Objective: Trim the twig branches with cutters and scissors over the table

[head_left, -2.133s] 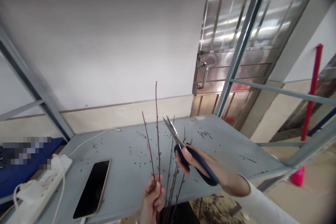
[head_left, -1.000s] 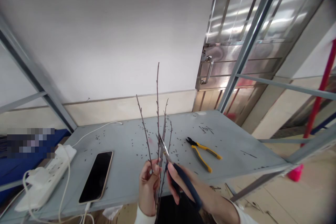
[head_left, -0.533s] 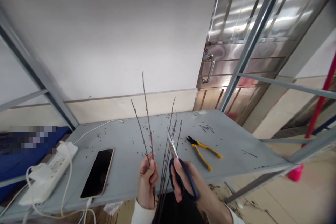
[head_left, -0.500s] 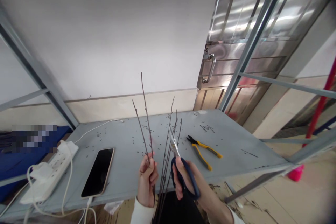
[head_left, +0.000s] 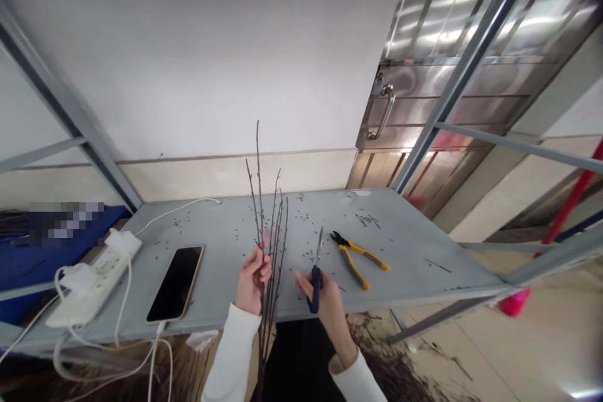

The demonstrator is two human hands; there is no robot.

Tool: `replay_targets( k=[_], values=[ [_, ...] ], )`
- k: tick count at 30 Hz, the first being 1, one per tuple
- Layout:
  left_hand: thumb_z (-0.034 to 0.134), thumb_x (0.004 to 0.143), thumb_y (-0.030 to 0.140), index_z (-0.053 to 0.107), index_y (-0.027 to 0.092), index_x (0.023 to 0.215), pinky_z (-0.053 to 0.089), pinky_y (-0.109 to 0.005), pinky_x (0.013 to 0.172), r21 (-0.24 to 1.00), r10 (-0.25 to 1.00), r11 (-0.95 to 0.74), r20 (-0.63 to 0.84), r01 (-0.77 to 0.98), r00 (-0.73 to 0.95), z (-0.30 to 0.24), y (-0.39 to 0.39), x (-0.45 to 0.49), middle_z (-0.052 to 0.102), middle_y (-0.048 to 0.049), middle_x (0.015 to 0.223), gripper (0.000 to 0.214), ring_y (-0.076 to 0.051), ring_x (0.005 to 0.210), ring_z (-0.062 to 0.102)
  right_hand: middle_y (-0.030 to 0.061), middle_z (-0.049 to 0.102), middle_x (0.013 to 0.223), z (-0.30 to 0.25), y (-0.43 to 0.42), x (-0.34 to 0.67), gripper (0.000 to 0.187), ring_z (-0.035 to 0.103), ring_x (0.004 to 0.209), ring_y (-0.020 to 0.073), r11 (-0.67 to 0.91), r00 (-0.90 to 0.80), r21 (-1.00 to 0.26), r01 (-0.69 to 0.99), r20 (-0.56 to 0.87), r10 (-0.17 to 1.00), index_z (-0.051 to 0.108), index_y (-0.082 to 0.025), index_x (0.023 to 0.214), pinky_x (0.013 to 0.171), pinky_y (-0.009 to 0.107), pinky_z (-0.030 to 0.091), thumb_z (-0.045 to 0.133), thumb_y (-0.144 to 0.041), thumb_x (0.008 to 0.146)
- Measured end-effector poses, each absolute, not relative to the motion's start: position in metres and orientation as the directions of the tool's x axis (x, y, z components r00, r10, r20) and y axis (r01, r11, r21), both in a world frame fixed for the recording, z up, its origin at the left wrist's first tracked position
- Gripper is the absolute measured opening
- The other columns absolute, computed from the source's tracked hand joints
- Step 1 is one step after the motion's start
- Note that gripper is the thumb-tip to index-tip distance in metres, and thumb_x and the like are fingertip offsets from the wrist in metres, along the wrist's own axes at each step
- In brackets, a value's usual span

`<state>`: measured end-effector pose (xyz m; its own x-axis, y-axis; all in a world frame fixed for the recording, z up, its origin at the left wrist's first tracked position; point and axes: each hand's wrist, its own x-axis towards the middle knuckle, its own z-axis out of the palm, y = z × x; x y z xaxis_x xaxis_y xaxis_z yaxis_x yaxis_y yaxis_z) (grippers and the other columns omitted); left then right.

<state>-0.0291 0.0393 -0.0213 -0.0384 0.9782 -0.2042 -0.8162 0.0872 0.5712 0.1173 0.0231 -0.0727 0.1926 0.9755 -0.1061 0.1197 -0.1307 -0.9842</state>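
Several thin dark twigs (head_left: 277, 232) stand nearly upright in front of me, their lower ends running down below the table edge. My left hand (head_left: 255, 273) is closed around the twigs at the left of the bundle; whether it grips every stem I cannot tell. In my right hand (head_left: 323, 294) is a pair of scissors (head_left: 316, 286) with dark blue handles, the blades pointing up and away. The scissors are to the right of the twigs, apart from them. Pliers with yellow and grey handles (head_left: 354, 257) lie on the table beyond my right hand.
On the grey table (head_left: 226, 301), small dark cuttings are scattered. A phone (head_left: 176, 286) on a cable and a white power strip (head_left: 97, 289) lie at the left. Metal posts (head_left: 466, 69) rise at both sides. Brown twigs (head_left: 396, 370) cover the floor at the lower right.
My right hand and the scissors have drawn away from the twigs, and the blades have turned more upright. The twigs have come closer together beside my left hand.
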Motion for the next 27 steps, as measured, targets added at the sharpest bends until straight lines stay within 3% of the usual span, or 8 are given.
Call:
replay_targets(
  k=[7,12,15,19,23,27],
  values=[
    [0.068,0.068,0.010,0.068,0.007,0.082,0.029,-0.007,0.034,0.479,0.986,0.127,-0.158,-0.868,0.057,-0.018,0.039,-0.035,0.054,0.0010,0.058,0.015,0.001,0.039,0.037,-0.0038,0.050,0.049,-0.071,0.039,0.079,0.039,0.047,0.047,0.0113,-0.091,0.095,-0.993,-0.069,-0.098,0.991,0.045,-0.019,0.059,0.046,0.023,0.035,0.073,-0.047,0.055],
    [0.072,0.068,0.023,0.068,0.009,0.090,0.033,-0.012,0.038,0.684,0.989,0.054,-0.139,-0.727,-0.057,-0.023,0.040,-0.042,0.057,0.0001,0.061,0.027,-0.003,0.046,0.046,-0.0019,0.056,0.058,-0.056,0.032,0.070,0.039,0.056,0.055,0.0139,-0.088,0.066,-0.965,-0.249,-0.107,0.992,0.039,-0.021,0.068,0.051,0.023,0.040,0.068,-0.046,0.063],
    [0.072,0.068,0.030,0.067,0.015,0.095,0.044,-0.017,0.056,0.822,0.986,0.024,-0.115,-0.568,-0.124,-0.027,0.036,-0.048,0.065,-0.0040,0.080,0.031,-0.011,0.068,0.059,0.0012,0.061,0.065,-0.045,0.023,0.073,0.037,0.061,0.064,0.0163,-0.077,0.041,-0.913,-0.400,-0.102,0.994,0.040,-0.021,0.071,0.057,0.025,0.044,0.071,-0.040,0.063],
    [0.075,0.064,0.022,0.051,0.027,0.121,0.046,-0.030,0.078,0.877,0.993,0.105,-0.115,-0.468,0.008,-0.033,0.023,-0.051,0.065,-0.0067,0.106,0.062,-0.020,0.093,0.062,-0.0020,0.058,0.063,-0.039,0.016,0.077,0.034,0.058,0.061,0.0135,-0.041,0.049,-0.912,-0.409,-0.067,0.997,0.042,-0.020,0.071,0.056,0.023,0.043,0.073,-0.035,0.064],
    [0.076,0.063,0.017,0.029,0.031,0.136,0.045,-0.031,0.081,0.878,0.994,0.105,-0.089,-0.467,0.056,-0.038,0.014,-0.051,0.069,-0.0033,0.093,0.088,-0.018,0.085,0.064,-0.0041,0.054,0.061,-0.041,0.015,0.078,0.034,0.053,0.057,0.0110,-0.027,0.065,-0.927,-0.373,-0.055,0.996,0.043,-0.020,0.070,0.056,0.023,0.042,0.073,-0.035,0.064],
    [0.078,0.059,0.019,0.059,0.022,0.113,0.045,-0.027,0.081,0.881,0.992,0.094,-0.123,-0.464,-0.032,-0.041,0.011,-0.049,0.071,-0.0023,0.083,0.057,-0.017,0.084,0.065,-0.0049,0.050,0.060,-0.043,0.014,0.081,0.034,0.049,0.055,0.0100,-0.011,0.093,-0.943,-0.334,-0.045,0.995,0.043,-0.020,0.068,0.054,0.022,0.039,0.072,-0.037,0.064]
  ],
)
